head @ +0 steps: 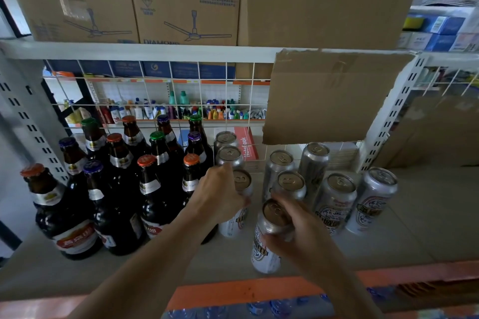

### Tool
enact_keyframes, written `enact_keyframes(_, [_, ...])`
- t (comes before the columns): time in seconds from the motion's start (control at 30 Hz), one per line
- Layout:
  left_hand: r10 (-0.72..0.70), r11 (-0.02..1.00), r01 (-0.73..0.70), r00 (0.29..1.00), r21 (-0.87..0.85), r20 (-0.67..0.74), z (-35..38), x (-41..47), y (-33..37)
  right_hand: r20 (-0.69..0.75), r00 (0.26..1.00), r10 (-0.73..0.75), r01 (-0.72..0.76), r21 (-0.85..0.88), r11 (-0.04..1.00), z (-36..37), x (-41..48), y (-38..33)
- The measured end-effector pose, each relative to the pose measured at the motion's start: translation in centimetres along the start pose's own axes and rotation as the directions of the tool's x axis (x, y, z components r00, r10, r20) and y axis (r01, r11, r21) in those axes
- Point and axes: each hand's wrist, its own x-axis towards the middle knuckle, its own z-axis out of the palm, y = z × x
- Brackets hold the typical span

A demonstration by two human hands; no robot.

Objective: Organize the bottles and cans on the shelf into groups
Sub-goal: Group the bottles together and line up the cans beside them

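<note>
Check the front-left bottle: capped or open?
Capped: the bottle has an orange cap seated on top of its neck.

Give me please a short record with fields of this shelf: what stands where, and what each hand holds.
shelf: bottles on the left, cans on the right
bottles: dark glass, capped, upright, close together
cans: silver, upright, in a cluster
left hand: grips the can beside the bottles
right hand: grips the nearest can, at the front edge
</note>
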Motion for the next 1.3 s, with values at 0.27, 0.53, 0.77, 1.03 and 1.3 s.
enact_keyframes(0.27, [-0.052,0.998,0.053,0.998,0.043,-0.018,0.2,0.4,0.0,-0.004,1.0,0.009,-0.009,0.023,1.0,0.2,0.1,0.4])
enact_keyframes(0.53, [-0.089,0.983,0.085,0.996,0.16,0.015,0.0,0.7,0.3,-0.019,1.0,0.004,-0.003,0.034,0.999,0.1,-0.1,0.4])
enact_keyframes(0.77, [-0.066,0.958,0.059,0.998,0.28,0.017,0.3,0.7,1.1,-0.283,0.957,0.057,-0.057,0.008,0.998,-1.2,0.8,1.0])
enact_keyframes(1.03, [-0.068,0.972,0.053,0.996,0.227,0.059,-0.3,1.2,1.0,-0.26,0.955,0.145,-0.16,-0.037,0.986,-2.8,2.2,2.3])
enact_keyframes(1.3, [-0.114,0.952,0.089,0.991,0.292,0.07,-0.7,1.6,1.5,-0.236,0.948,0.211,-0.198,0.079,0.977,-2.2,2.3,2.9])
